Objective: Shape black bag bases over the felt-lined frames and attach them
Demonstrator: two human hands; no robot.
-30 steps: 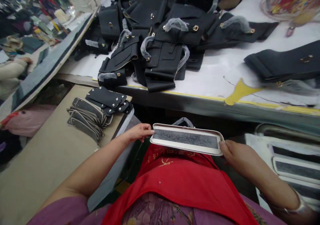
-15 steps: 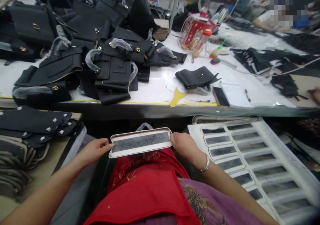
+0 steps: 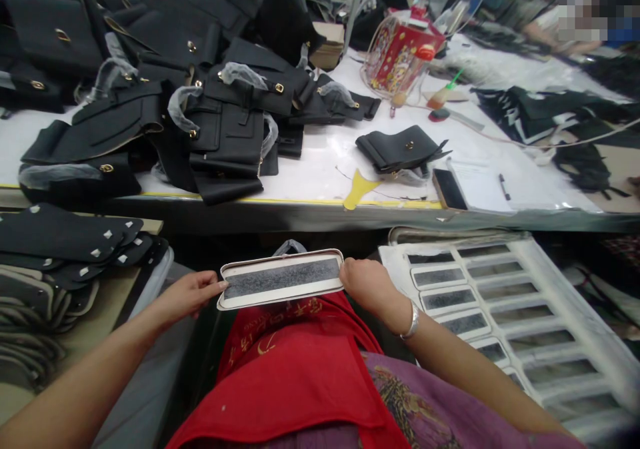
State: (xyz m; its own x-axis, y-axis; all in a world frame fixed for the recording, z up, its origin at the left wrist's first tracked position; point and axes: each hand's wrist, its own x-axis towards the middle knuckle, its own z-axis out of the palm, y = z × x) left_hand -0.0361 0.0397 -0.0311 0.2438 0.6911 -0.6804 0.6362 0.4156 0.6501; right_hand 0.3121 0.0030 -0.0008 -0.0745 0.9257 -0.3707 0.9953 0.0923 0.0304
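Between my hands, above my lap, is a long white-backed panel [image 3: 283, 280] with rounded corners and a dark grey strip along its middle. My left hand [image 3: 193, 294] pinches its left end between thumb and fingers. At the opposite end my right hand [image 3: 367, 286] grips the corner, its fingers curled, with a silver bangle on the wrist. A clear-wrapped loop [image 3: 289, 246] pokes up behind the panel; what it belongs to is hidden. Similar pieces with dark strips [image 3: 447, 299] lie in a row on a white sheet [image 3: 535, 302] to my right.
Black bag parts [image 3: 225, 129] with wrapped handles heap on the white table [image 3: 320, 162] ahead. One black flap piece [image 3: 403, 148], a yellow scraper [image 3: 359, 189], a phone [image 3: 449, 189], paper [image 3: 480, 186] and a red box [image 3: 397, 52] lie rightward. Black panels [image 3: 70, 236] are stacked at left. Another person sits far right.
The view has shifted slightly. Both hands keep hold of the panel, which stays almost in the same place above my lap.
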